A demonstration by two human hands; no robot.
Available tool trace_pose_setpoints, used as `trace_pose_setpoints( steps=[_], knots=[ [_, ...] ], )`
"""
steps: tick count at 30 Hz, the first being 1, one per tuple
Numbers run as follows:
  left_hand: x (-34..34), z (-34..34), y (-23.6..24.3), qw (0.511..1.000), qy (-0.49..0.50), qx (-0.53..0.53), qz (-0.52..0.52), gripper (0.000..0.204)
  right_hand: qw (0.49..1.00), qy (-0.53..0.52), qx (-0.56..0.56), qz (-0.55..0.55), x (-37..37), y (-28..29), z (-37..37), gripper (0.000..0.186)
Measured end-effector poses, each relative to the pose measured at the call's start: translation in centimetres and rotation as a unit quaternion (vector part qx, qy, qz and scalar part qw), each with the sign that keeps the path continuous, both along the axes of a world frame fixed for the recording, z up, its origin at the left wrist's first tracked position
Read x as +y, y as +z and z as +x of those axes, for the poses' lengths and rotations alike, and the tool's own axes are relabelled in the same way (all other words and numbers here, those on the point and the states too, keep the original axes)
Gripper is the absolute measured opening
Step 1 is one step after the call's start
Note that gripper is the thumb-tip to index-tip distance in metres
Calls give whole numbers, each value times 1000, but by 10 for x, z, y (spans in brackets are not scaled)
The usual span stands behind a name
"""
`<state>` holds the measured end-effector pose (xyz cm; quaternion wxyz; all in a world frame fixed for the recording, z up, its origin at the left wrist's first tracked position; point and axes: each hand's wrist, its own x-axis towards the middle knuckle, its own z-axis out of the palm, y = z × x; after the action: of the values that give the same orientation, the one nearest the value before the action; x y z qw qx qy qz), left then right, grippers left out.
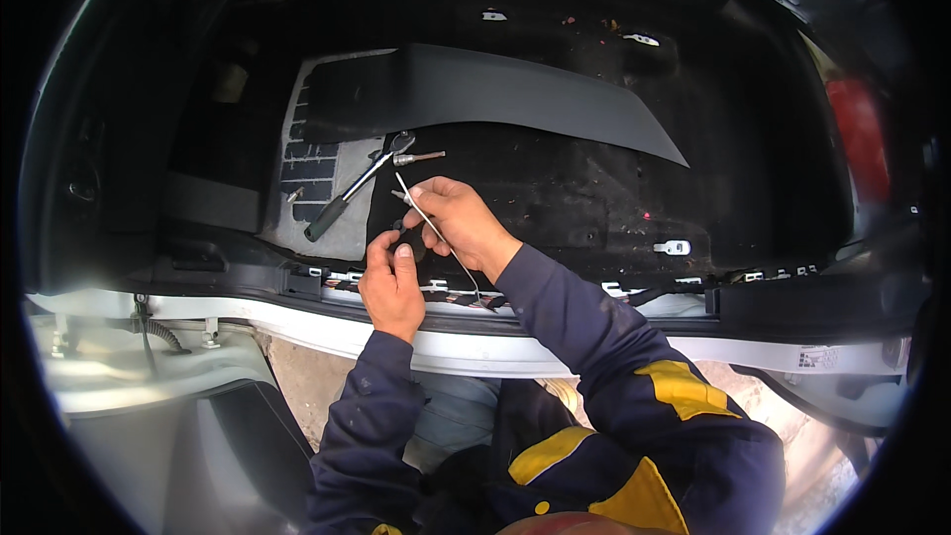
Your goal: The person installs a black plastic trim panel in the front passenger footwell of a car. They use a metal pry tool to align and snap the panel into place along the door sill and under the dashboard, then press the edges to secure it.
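Observation:
My right hand (458, 220) pinches a thin white strip or cable (446, 243) and a small pale tip (401, 196) over the sill. The strip runs down to the wiring (480, 299) along the sill. Just left and below, my left hand (392, 287) curls its fingers on a small dark piece that I cannot make out clearly. Above both hands lie a ratchet (347, 198) and a socket bit (416, 158) on a grey mat (327, 178) with dark strips. A long curved grey panel (505, 99) lies across the mat and the black carpet behind.
A white door sill (594, 339) spans the opening below my hands, with the open door (149, 386) at lower left. Metal brackets (672, 248) are on the black floor carpet. A red panel (857, 139) shows at the far right.

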<state>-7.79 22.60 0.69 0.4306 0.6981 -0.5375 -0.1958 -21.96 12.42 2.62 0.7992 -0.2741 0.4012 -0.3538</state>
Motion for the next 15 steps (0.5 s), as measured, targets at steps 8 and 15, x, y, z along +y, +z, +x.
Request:
trace_pose_setpoints(
  steps=[8, 15],
  knots=[
    [5, 17, -11, 982, -12, 185, -37, 40, 980, 178, 55, -65, 14, 5, 9, 34],
    [4, 30, -26, 964, 8, 267, 5, 30, 981, 165, 61, -84, 23, 4, 17, 36]
  ],
)
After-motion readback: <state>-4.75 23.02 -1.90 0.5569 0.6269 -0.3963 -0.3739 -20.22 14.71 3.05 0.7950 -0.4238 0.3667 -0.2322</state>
